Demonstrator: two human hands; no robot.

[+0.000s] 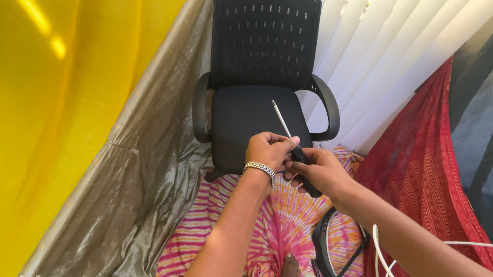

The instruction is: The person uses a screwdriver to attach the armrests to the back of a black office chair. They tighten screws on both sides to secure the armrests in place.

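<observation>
My two hands meet over the front edge of a black office chair's seat (247, 121). My right hand (320, 171) grips the black handle of a screwdriver (298, 155), whose thin metal shaft points up and left over the seat. My left hand (267, 150), with a silver bracelet at the wrist, closes its fingers around the upper end of the same handle, thumb pressed on it. The chair (264, 38) faces me with a mesh back and two curved armrests.
A pink and orange tie-dye cloth (278, 222) covers the floor, with my bare foot (290, 268) on it. A detached black curved part (325, 248) lies at right beside white cables (385, 264). Yellow and grey sheets hang left, red cloth and white blinds right.
</observation>
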